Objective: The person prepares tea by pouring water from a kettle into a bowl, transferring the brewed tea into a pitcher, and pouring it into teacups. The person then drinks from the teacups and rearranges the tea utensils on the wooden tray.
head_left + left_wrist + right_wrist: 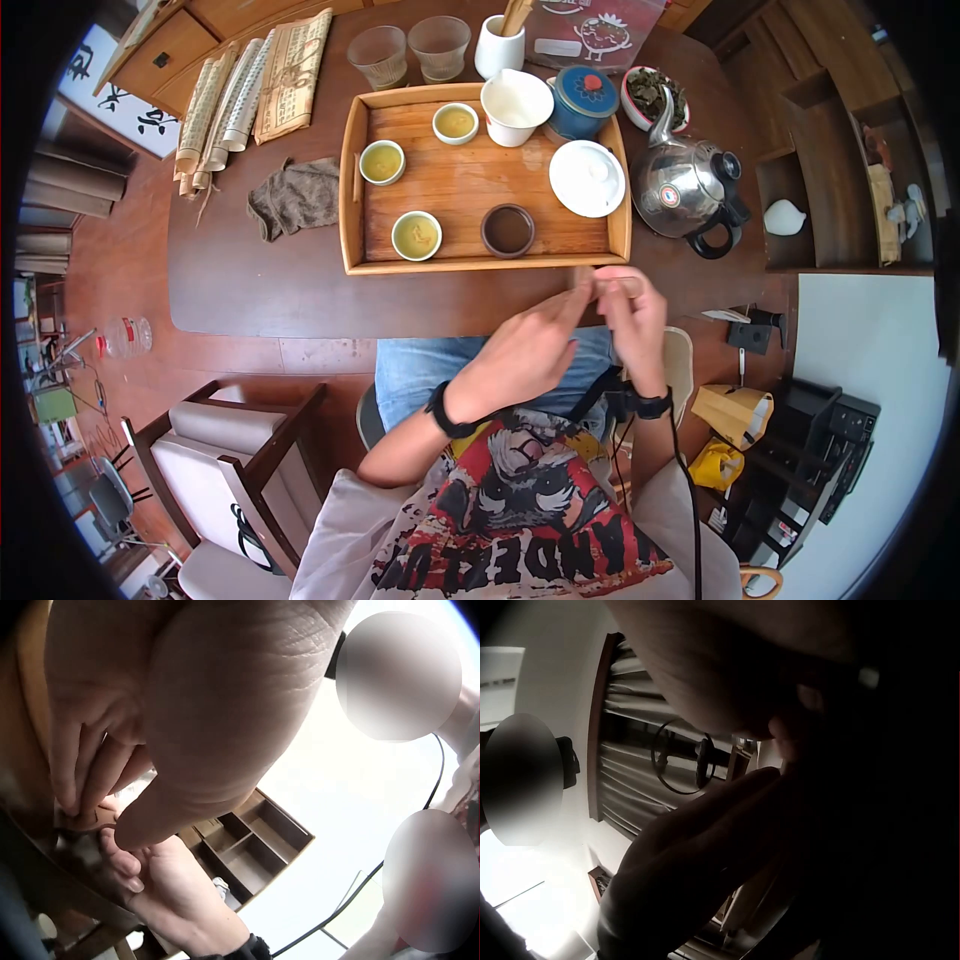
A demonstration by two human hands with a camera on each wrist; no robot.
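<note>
Head view: left hand point(528, 347) and right hand point(638, 315) meet just beside the wooden tray point(455, 190); whether they grasp anything cannot be told (fingers overlap; right-wrist view mostly dark).

Free: middle of tray point(455, 195); near left corner of worktop point(250, 298). Obstacles: left hand point(530, 345), right hand point(632, 312) by the tray's near edge; kettle point(678, 188) beside its right edge.
</note>
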